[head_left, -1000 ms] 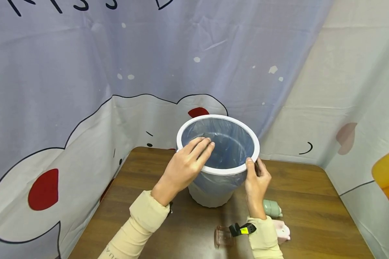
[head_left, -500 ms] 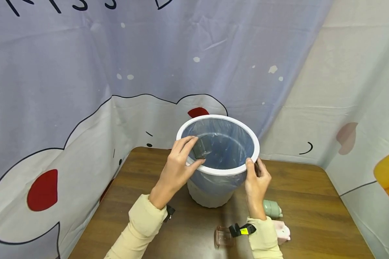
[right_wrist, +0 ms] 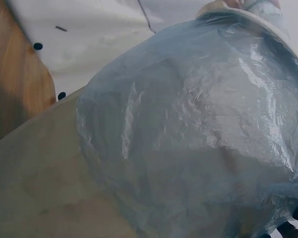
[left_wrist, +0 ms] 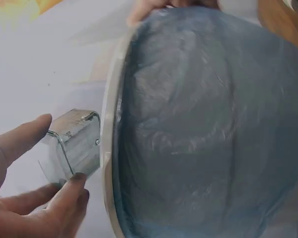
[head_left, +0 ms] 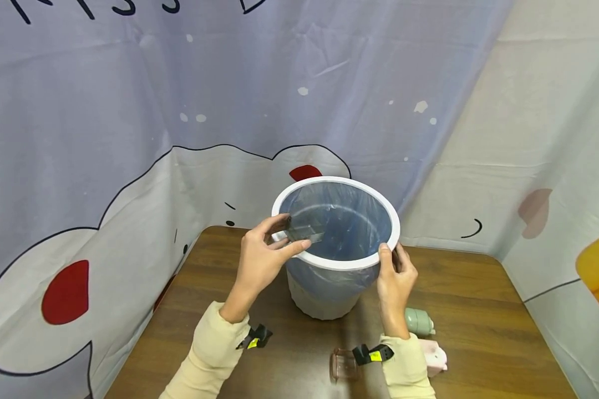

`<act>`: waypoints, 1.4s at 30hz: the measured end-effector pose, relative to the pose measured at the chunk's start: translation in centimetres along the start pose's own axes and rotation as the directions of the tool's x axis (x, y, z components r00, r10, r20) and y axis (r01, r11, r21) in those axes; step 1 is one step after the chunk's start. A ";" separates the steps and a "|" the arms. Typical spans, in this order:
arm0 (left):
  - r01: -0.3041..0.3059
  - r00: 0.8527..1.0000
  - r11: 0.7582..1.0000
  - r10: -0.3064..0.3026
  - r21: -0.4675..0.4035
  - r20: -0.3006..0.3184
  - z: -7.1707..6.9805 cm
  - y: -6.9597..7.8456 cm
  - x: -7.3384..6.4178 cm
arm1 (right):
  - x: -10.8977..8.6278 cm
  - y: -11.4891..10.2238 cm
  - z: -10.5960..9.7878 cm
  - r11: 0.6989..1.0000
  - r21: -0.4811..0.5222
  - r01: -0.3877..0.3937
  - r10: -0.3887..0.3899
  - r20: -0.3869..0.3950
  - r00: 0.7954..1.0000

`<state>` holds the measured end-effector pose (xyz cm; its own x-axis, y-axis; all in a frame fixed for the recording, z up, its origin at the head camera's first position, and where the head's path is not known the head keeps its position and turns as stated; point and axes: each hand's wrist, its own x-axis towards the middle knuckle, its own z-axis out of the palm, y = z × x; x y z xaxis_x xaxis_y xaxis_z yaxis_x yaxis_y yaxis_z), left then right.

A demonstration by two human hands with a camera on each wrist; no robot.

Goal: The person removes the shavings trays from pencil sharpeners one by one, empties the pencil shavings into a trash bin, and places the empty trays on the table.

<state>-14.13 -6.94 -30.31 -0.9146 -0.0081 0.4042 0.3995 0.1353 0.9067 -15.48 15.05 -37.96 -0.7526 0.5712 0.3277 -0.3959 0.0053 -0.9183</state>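
Note:
A white trash bin (head_left: 323, 305) with a bluish plastic liner (head_left: 351, 224) stands on the wooden table. My left hand (head_left: 259, 259) pinches a small clear boxy container (head_left: 305, 228) between thumb and fingers, above the near left part of the bin's white rim ring (head_left: 336, 265). In the left wrist view the clear container (left_wrist: 78, 141) appears beside the rim, its square edges visible. On the right side of the rim, my right hand (head_left: 395, 282) grips with the thumb on top and fingers outside. Liner film (right_wrist: 188, 114) covers the bin's outer wall in the right wrist view.
A pinkish transparent container (head_left: 344, 364) lies on the table (head_left: 489, 332) in front of the bin. Right of the right wrist are a green cylindrical object (head_left: 419, 321) and a pink animal-shaped object (head_left: 434, 356). A printed curtain (head_left: 229, 83) hangs behind.
My left hand has drawn left from over the bin opening and turned, bringing the clear container into view and tilting it. The right hand and the bin stay put.

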 end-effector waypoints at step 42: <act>0.012 0.942 0.875 0.153 -0.484 0.299 -4.1 -7.7 -2.9 | 0.3 -0.2 -0.3 0.997 -0.077 0.010 -0.008 0.024 1.000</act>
<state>-14.29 -11.99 -38.00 -0.8192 0.3092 0.4831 0.3688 -0.3610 0.8565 -15.50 15.46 -37.70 -0.7618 0.5512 0.3404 -0.3614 0.0745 -0.9294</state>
